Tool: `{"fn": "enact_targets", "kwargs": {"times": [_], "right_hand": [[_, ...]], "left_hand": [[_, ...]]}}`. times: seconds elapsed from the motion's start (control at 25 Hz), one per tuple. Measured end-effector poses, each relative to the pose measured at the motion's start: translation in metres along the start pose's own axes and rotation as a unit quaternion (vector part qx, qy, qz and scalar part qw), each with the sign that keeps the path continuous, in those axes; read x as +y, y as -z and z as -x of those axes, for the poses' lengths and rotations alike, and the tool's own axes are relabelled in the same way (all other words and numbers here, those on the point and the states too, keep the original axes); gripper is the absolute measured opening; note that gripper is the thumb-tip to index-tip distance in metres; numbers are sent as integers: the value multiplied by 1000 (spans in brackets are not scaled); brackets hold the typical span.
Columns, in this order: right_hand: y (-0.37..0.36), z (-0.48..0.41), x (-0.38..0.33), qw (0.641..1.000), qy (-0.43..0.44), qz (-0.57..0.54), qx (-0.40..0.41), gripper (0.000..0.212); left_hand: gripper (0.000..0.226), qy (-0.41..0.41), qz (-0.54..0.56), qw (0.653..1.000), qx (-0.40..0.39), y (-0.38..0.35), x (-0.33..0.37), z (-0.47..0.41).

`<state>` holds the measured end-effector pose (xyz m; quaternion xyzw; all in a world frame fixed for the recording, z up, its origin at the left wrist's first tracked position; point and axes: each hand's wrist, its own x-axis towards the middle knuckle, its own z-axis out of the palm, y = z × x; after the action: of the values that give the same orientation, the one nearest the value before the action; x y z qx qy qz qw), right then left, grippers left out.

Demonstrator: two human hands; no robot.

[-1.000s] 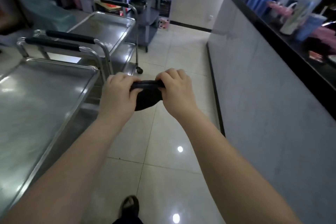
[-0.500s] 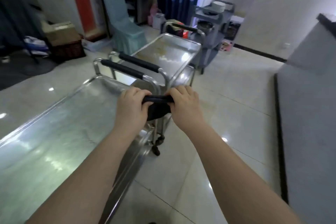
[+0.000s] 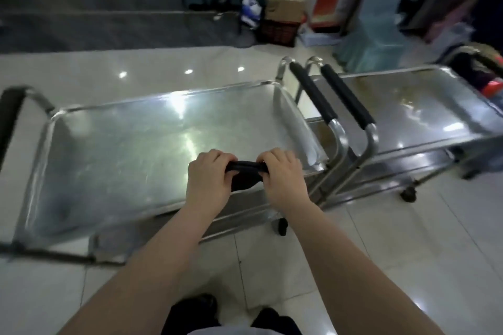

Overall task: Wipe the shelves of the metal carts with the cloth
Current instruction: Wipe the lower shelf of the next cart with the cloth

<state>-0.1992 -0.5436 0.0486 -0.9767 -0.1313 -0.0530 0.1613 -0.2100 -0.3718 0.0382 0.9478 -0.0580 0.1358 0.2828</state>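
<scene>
Both hands grip the dark cloth over the nearer cart.
Left hand and right hand clench cloth ends; held above nearer cart's top shelf, right near corner; second cart beside.

1. Cloth: dark, bunched into a short roll. The left hand and right hand grip its 2 ends, holding it over the near cart's front edge.
2. Near cart: steel, on castors. Its top shelf is shiny with a raised rim, and a black-padded handle stands at its right end.
3. Far cart: same build, standing to the right. Its padded handle is just beside the near cart's.
</scene>
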Motion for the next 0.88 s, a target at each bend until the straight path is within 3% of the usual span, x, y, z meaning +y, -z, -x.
{"fn": "enact_targets", "kwargs": {"times": [0.2,0.44,0.64,0.88], "right_hand": [[-31,29,17,989,106,-72,-79,22],[-76,66,19,977,105,-141,-121,25],[-183,82,35,974,49,-163,-151,23],[-342,69,81,981,97,-121,-112,29]], "left_hand": [[20,130,-30,991,14,-25,13,76],[21,199,-63,978,-2,-40,9,121],[22,202,-48,978,-37,-119,-65,149],[24,164,1,986,-7,-253,-178,156]]}}
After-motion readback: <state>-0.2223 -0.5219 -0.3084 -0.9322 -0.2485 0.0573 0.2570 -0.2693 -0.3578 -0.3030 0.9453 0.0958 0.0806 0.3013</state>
